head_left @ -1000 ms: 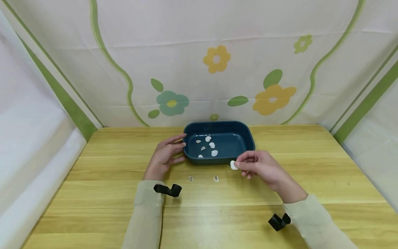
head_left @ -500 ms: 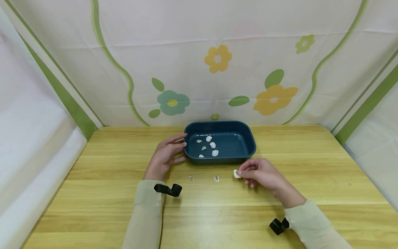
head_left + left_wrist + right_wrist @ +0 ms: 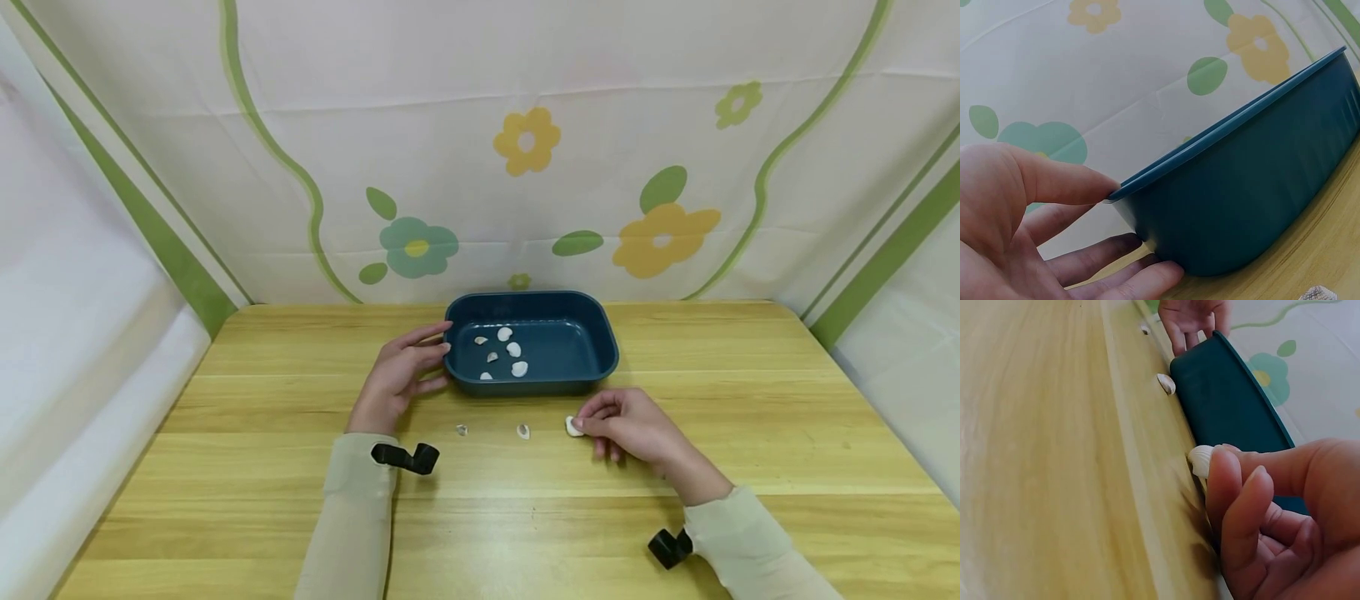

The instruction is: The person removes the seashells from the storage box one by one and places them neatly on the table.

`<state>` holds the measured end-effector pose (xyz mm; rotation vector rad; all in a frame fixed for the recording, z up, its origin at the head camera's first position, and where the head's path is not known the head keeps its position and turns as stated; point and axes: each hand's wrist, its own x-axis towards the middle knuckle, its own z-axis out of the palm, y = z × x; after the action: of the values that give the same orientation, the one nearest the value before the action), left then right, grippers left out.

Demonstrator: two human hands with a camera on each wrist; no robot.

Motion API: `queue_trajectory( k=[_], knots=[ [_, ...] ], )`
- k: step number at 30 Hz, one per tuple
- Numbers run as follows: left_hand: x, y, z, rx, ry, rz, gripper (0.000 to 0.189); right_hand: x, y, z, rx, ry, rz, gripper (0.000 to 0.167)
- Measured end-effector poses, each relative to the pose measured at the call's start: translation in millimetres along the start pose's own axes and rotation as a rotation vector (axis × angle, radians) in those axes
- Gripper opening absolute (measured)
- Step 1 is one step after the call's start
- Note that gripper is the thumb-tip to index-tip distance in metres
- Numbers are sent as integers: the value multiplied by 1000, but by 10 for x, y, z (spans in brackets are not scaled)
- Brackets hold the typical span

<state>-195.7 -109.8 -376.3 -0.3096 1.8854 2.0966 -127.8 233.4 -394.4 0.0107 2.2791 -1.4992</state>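
Observation:
A white ribbed seashell (image 3: 1200,460) is pinched between the thumb and fingertips of my right hand (image 3: 633,429). In the head view that hand is in front of the blue bin's (image 3: 573,354) right front corner, close over the table. My left hand (image 3: 393,375) touches the bin's left end with extended fingers; the left wrist view shows the thumb (image 3: 1072,184) at the rim and the other fingertips low on the wall. Several shells lie inside the bin, among them a white one (image 3: 519,369). Two small shells, a left one (image 3: 462,430) and a middle one (image 3: 523,432), lie on the table before it.
The wooden table (image 3: 480,533) carries the bin near its back edge. Behind it hangs a white curtain (image 3: 420,125) printed with flowers, and cloth also closes off both sides. Black camera mounts sit on both wrists, such as the right mount (image 3: 670,547).
My right hand has drawn back from the bin's front rim, toward me and down to the table, with the white seashell in its pinch. The left hand stays at the bin.

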Motion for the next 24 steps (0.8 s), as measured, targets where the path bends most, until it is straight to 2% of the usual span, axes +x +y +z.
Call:
queue_trajectory(
  k=[5, 17, 24],
  knots=[
    [-3, 5, 1, 0, -1, -3, 45, 2, -9, 17, -28, 28, 11, 18],
    [-8, 0, 5, 0, -5, 2, 44, -14, -21, 44, -61, 75, 11, 22],
    [-5, -2, 1, -5, -4, 7, 44, -17, -55, 49, -157, 115, 14, 16]
  ],
)
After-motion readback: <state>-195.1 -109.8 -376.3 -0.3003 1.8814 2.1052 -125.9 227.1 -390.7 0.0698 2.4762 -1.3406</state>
